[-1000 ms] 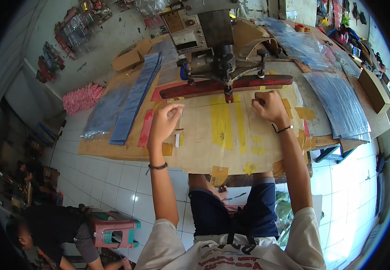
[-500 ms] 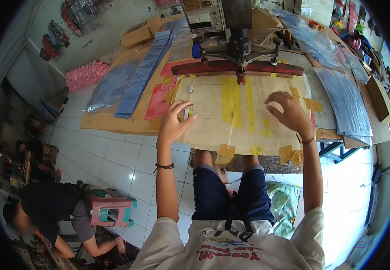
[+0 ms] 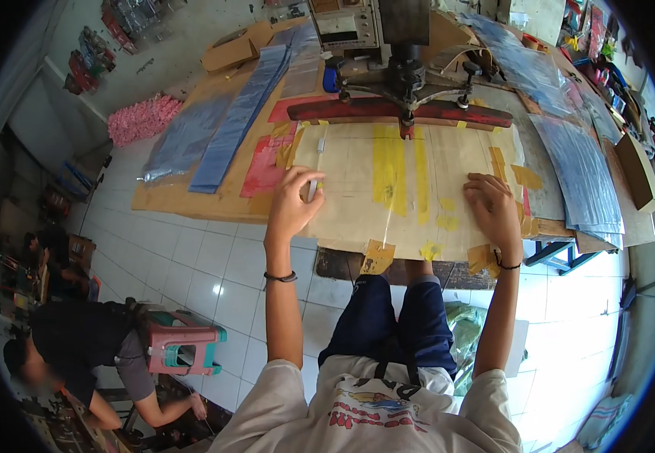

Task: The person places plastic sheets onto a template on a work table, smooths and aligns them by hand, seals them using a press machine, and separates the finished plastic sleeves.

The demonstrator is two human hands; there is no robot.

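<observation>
A beige board (image 3: 350, 219) patched with yellow and brown tape lies before me, below the red pressing bar (image 3: 448, 113) of a heat-sealing machine. At the board's left edge rests my left hand (image 3: 291, 205), thumb and fingers apart around a small white strip (image 3: 313, 189) fixed there; I cannot tell whether it touches the strip. My right hand (image 3: 497, 215) lies on the board's right side, fingers loosely bent and spread, holding nothing visible. Some brown tape (image 3: 499, 162) shows just beyond its fingers. A shiny line runs across the board's middle.
Blue plastic sheets (image 3: 240, 121) lie on the table at left, with more clear-blue plastic sheets (image 3: 576, 177) at right. A cardboard box (image 3: 237, 47) stands at the back left. A pink bundle (image 3: 144, 119) sits beyond the table. Another person (image 3: 86, 347) bends near a pink-green stool (image 3: 184, 346).
My right hand has come down from above the board onto its right side. My left hand has shifted only slightly, and its fingers are more curled. My legs have moved closer together.
</observation>
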